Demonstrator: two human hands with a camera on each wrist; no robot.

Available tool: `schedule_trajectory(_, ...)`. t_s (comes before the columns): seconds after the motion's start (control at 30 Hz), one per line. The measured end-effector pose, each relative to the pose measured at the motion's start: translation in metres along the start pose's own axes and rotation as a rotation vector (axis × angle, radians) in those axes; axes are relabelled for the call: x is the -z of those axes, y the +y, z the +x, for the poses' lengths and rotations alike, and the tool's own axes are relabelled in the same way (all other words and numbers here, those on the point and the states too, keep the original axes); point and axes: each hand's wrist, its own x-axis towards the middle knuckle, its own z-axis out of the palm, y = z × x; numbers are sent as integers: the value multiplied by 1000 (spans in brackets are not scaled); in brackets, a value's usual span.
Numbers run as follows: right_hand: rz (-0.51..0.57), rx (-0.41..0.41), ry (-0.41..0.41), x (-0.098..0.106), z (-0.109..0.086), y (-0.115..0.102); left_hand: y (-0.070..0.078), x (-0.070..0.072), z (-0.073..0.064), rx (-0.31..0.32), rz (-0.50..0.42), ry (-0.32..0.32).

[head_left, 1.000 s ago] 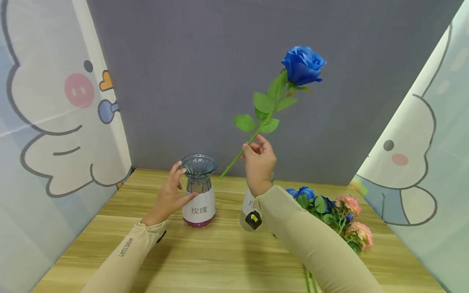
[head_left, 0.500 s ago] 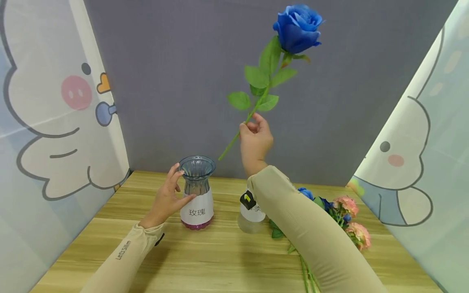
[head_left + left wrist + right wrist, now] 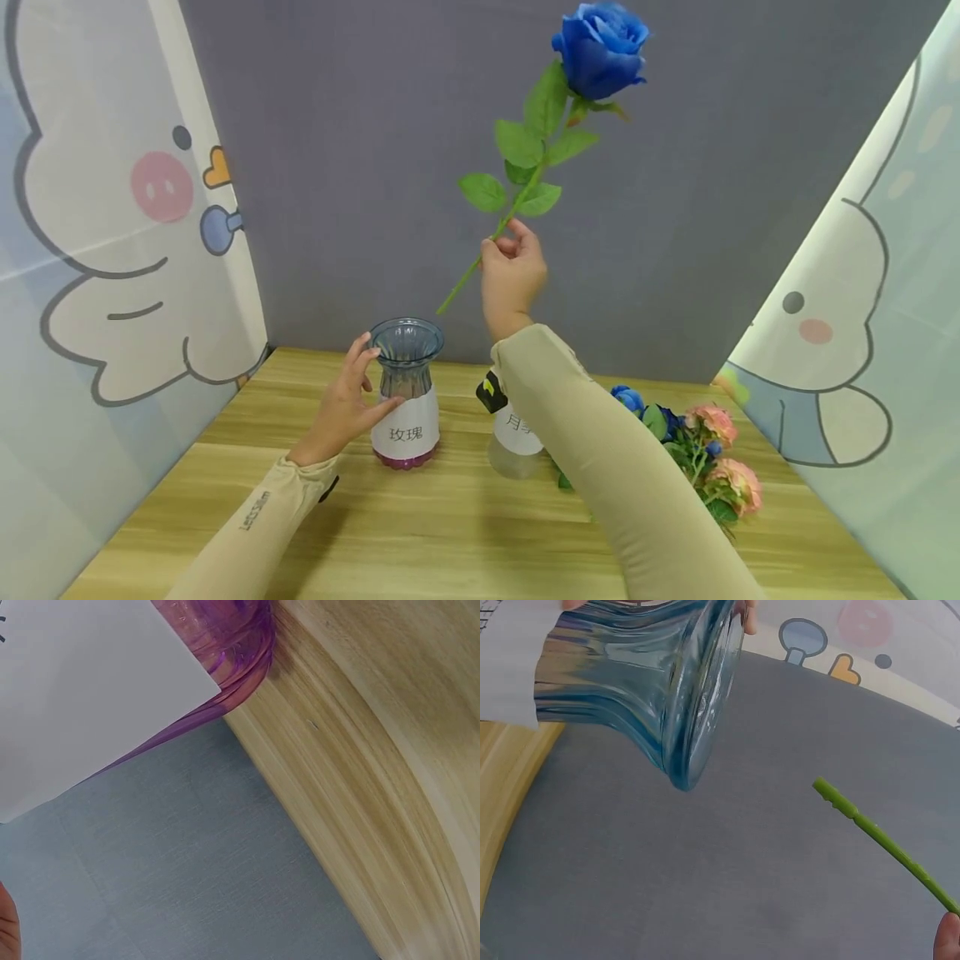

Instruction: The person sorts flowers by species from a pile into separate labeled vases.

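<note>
My right hand [image 3: 513, 273] pinches the green stem of an artificial blue rose [image 3: 600, 52], which is raised and tilted with its bloom up to the right. In the right wrist view the lower end of the stem [image 3: 889, 844] points toward the mouth of a glass vase [image 3: 619, 675], apart from it. The same vase [image 3: 407, 382], blue at the flared top and purple at the base, stands upright on the table with a white paper label. My left hand [image 3: 341, 412] holds its left side, fingers near the rim and thumb on the label.
A second vase [image 3: 513, 457] with a white label stands to the right, partly hidden by my right sleeve. Blue and pink artificial flowers [image 3: 731, 483] lie on the wooden table [image 3: 420, 533] at the right. A grey panel [image 3: 360, 167] rises behind.
My right hand has lifted the blue rose higher and moved it slightly left, bringing the stem's lower end up above the vase rim's level. My left hand stays on the vase.
</note>
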Motion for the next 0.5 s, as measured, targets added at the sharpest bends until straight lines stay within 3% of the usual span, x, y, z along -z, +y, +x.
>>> schedule_trajectory(0.17, -27, -24, 3, -7, -1, 4, 0, -3, 2, -10, -6, -1)
schedule_trajectory(0.5, -151, 26, -47, -18, -11, 5, 0, -2, 3, -29, 5, 25)
